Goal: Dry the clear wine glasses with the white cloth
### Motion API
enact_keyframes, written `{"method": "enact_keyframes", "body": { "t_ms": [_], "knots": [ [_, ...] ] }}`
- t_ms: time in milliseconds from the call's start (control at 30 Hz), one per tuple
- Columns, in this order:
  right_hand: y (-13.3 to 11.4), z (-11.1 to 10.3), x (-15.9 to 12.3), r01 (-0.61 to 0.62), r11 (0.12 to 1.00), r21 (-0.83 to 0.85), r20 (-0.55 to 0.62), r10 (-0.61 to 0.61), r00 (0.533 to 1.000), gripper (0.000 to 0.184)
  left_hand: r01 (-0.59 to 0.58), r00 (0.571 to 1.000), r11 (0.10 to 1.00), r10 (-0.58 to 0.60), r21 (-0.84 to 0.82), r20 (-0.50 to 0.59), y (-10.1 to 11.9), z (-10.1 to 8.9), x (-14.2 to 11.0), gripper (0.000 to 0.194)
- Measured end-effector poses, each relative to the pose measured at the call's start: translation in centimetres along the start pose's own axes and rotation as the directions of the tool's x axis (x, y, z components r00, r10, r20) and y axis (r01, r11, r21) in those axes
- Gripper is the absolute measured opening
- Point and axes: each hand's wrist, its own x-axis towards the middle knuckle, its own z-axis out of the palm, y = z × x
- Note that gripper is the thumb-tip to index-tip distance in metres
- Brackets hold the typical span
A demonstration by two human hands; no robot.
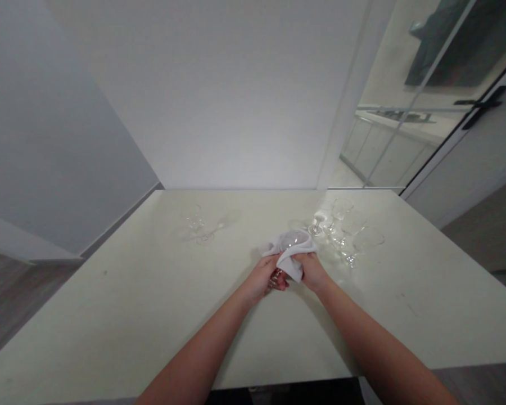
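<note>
Gripping glass stem with left hand; right hand fingers clamped on cloth around bowl; above worktop.

A cluster of glasses is set on the white table at far right; one glass is seen far left, apart.

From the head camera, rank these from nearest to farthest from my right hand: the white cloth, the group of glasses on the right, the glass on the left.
1. White cloth, in the right hand.
2. Group of glasses, just beyond, right.
3. Left glass, far left.
</note>
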Motion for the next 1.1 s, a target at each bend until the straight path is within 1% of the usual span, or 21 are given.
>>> {"method": "enact_keyframes", "body": {
  "t_ms": [33,100,167,200,233,267,333,400,467,533,633,800,900,933,967,1000,1033,1067,1100],
  "knots": [
    [0.1,0.1,0.0,-0.002,1.000,-0.011,-0.019,0.002,1.000,0.021,-0.045,0.997,0.996,0.049,0.073,-0.053,-0.1,0.1,0.1,0.042],
    [0.3,0.2,0.2,0.045,0.999,-0.022,-0.090,-0.047,0.995,0.023,-0.142,0.975,0.969,0.172,0.203,-0.138,-0.3,0.3,0.2,0.035],
    [0.6,0.3,0.5,0.086,0.996,-0.026,-0.129,-0.089,0.988,0.027,-0.215,0.951,0.938,0.265,0.272,-0.159,-0.4,0.5,0.1,0.034],
    [0.6,0.3,0.6,0.091,0.996,-0.022,-0.132,-0.093,0.987,0.028,-0.224,0.950,0.932,0.274,0.285,-0.149,-0.3,0.6,0.1,0.034],
    [0.7,0.3,0.7,0.087,0.996,-0.015,-0.134,-0.088,0.987,0.027,-0.208,0.957,0.936,0.255,0.284,-0.138,-0.2,0.6,0.0,0.033],
    [0.6,0.2,0.8,0.085,0.996,-0.002,-0.142,-0.084,0.986,0.025,-0.167,0.971,0.951,0.205,0.262,-0.124,-0.1,0.6,-0.1,0.032],
    [0.3,0.0,0.9,0.105,0.994,0.037,-0.176,-0.097,0.980,0.021,-0.034,0.998,0.987,0.043,0.160,-0.055,0.1,0.5,-0.2,0.034],
    [-0.1,-0.3,0.9,0.142,0.987,0.069,-0.184,-0.127,0.975,0.019,0.097,0.993,0.995,-0.099,0.028,0.066,0.3,0.3,-0.4,0.041],
    [-0.5,-0.5,0.9,0.182,0.980,0.076,-0.165,-0.168,0.972,0.019,0.164,0.975,0.984,-0.151,-0.066,0.164,0.3,0.1,-0.6,0.045],
    [-0.6,-0.6,0.9,0.214,0.976,0.049,-0.147,-0.205,0.968,0.020,0.167,0.973,0.981,-0.148,-0.096,0.179,0.3,0.1,-0.6,0.047],
    [-0.5,-0.7,0.9,0.271,0.962,-0.020,-0.163,-0.271,0.949,0.018,0.128,0.985,0.990,-0.120,-0.061,0.124,0.4,0.2,-0.7,0.049],
    [-0.5,-0.6,0.9,0.320,0.933,-0.166,-0.182,-0.348,0.919,0.017,0.059,0.998,0.993,-0.057,0.100,-0.027,0.3,0.5,-0.6,0.050],
    [-0.5,-0.6,0.9,0.340,0.906,-0.252,-0.207,-0.393,0.896,0.018,-0.013,0.996,0.970,0.033,0.241,-0.078,0.0,0.5,-0.5,0.046],
    [-0.5,-0.7,0.9,0.345,0.896,-0.278,-0.210,-0.407,0.889,0.019,-0.050,0.993,0.944,0.083,0.326,-0.088,0.0,0.4,-0.5,0.043],
    [-0.4,-0.7,0.9,0.343,0.890,-0.300,-0.209,-0.412,0.887,0.020,-0.089,0.984,0.892,0.148,0.442,-0.101,0.0,0.3,-0.5,0.041],
    [-0.4,-0.8,0.9,0.329,0.891,-0.312,-0.200,-0.401,0.894,0.020,-0.119,0.968,0.805,0.224,0.581,-0.113,0.0,0.1,-0.6,0.038],
    [-0.3,-0.9,0.9,0.309,0.898,-0.312,-0.189,-0.378,0.907,0.021,-0.129,0.946,0.680,0.302,0.722,-0.116,0.1,-0.1,-0.7,0.035],
    [-0.1,-1.0,0.9,0.285,0.910,-0.302,-0.177,-0.347,0.921,0.021,-0.116,0.923,0.530,0.371,0.840,-0.106,0.2,-0.3,-0.8,0.032],
    [0.0,-1.0,0.9,0.259,0.923,-0.284,-0.168,-0.314,0.934,0.022,-0.089,0.902,0.377,0.423,0.922,-0.086,0.3,-0.5,-1.0,0.028]
  ]
}}
